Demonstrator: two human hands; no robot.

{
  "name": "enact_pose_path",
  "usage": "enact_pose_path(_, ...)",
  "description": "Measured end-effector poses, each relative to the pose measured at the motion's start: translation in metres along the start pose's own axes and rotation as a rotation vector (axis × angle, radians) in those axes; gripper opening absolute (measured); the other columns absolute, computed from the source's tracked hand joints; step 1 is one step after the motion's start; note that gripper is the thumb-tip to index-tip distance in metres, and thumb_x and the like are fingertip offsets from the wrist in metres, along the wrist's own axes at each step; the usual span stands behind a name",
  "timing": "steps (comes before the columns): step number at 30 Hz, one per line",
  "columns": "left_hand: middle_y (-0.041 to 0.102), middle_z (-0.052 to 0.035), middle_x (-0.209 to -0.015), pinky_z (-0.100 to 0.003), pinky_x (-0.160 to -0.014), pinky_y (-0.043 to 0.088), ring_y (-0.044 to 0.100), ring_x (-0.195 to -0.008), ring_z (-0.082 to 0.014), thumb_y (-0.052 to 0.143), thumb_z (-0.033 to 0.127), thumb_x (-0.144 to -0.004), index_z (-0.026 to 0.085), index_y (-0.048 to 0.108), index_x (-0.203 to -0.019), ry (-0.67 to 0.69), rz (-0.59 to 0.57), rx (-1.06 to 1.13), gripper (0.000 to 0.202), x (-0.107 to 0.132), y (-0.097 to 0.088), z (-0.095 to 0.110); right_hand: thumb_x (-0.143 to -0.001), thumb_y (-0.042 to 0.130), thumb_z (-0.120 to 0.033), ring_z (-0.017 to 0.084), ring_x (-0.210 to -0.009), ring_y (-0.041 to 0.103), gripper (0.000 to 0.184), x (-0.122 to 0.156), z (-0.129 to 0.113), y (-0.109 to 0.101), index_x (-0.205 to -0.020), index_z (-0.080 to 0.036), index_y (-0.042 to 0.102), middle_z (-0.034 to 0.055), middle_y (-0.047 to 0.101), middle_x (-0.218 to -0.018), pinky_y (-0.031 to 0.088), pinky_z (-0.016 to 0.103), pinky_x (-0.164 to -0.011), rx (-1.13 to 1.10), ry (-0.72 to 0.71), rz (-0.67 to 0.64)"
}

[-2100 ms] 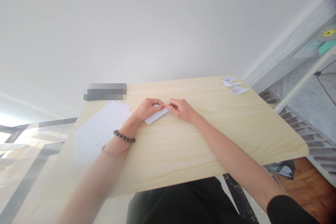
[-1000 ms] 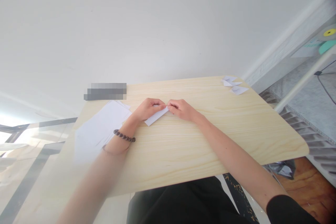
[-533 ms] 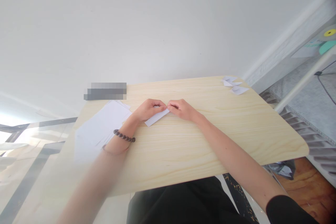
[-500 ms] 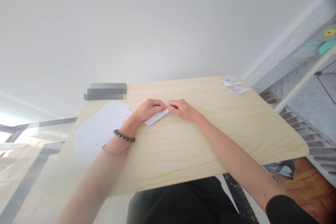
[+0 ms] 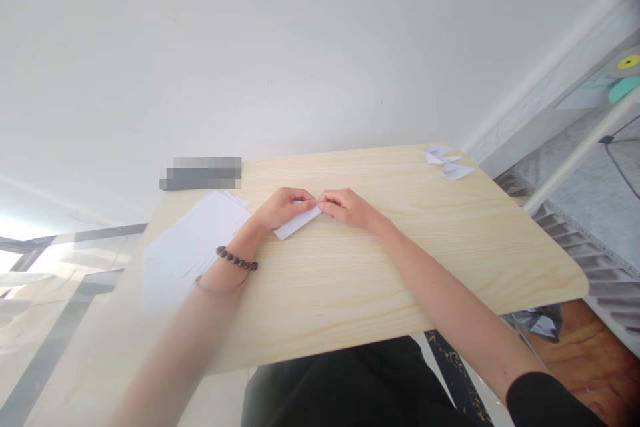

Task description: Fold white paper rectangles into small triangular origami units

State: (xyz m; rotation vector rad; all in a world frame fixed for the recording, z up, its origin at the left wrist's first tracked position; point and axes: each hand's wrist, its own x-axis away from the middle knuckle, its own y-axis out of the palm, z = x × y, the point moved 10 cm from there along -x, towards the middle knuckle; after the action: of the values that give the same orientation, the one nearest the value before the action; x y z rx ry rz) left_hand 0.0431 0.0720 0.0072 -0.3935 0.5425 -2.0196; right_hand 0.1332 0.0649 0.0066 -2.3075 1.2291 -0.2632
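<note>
The strip (image 5: 299,223) of white paper lay aslant on the table (image 5: 320,293), nearer the far edge than the near one, well in from both side edges. One end pointed toward the near left corner, the other toward the far right corner. The left hand (image 5: 281,208) was clamped on the strip, thumb along its upper side, fingers curled behind. The right hand (image 5: 346,207) pinched its right end between thumb and forefinger. The two hands' fingertips came together there; whether they touched could not be told.

Beaded on dark cord or elastic, a bracelet (image 5: 237,260) circled the left wrist. Beside that forearm, along the left edge, lay overlapping sheets (image 5: 193,240), partly covered by the arm. A pixelated patch (image 5: 200,175) hid the far left corner. At the far right corner sat a few folded papers (image 5: 455,173), well apart from the hands. The far edge ran along the wall (image 5: 310,53). Past the right edge slanted a pale pole (image 5: 575,153).
</note>
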Motion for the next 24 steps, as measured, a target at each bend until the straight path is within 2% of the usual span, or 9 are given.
enact_pose_path(9, 0.057, -0.0004, -0.066, -0.019, -0.047, 0.032, 0.043, -0.054, -0.0081, 0.05, 0.045, -0.076, 0.014, 0.065, -0.078, -0.019, 0.013, 0.026, 0.034, 0.0007, -0.0036, -0.0034, -0.075, 0.041, -0.023, 0.008, -0.055, 0.04, 0.016, 0.0009, 0.0024, 0.0018, -0.075, -0.016, 0.055, -0.0023, 0.052, -0.066, 0.031, 0.023, -0.055, -0.024, 0.016, -0.058)
enact_pose_path(12, 0.056, -0.0002, -0.065, -0.018, -0.046, 0.031, 0.041, -0.053, -0.0076, 0.051, 0.044, -0.075, 0.015, 0.064, -0.078, -0.016, -0.006, 0.016, 0.033, 0.0006, -0.0009, -0.003, -0.076, 0.044, -0.027, 0.008, -0.054, 0.038, 0.016, 0.0008, 0.001, 0.0031, -0.072, -0.016, 0.054, -0.0027, 0.05, -0.063, 0.03, 0.023, -0.054, -0.015, 0.008, -0.06)
enact_pose_path(16, 0.054, -0.0001, -0.063, -0.019, -0.045, 0.03, 0.04, -0.053, -0.0077, 0.052, 0.045, -0.074, 0.015, 0.064, -0.077, -0.027, 0.005, 0.002, 0.033, 0.0006, -0.0004, -0.0038, -0.077, 0.046, -0.036, 0.007, -0.052, 0.033, 0.022, 0.0006, -0.002, 0.0009, -0.066, -0.017, 0.048, -0.0042, 0.041, -0.058, 0.026, 0.023, -0.052, 0.032, -0.021, 0.002)
enact_pose_path(24, 0.052, -0.0006, -0.063, -0.019, -0.046, 0.031, 0.041, -0.054, -0.0084, 0.051, 0.045, -0.074, 0.014, 0.064, -0.075, -0.013, -0.002, 0.017, 0.034, 0.001, -0.0002, -0.0033, -0.077, 0.045, -0.032, 0.008, -0.054, 0.034, 0.016, 0.0008, -0.0007, 0.0029, -0.072, -0.017, 0.05, -0.0037, 0.043, -0.061, 0.027, 0.023, -0.053, 0.038, -0.022, -0.046)
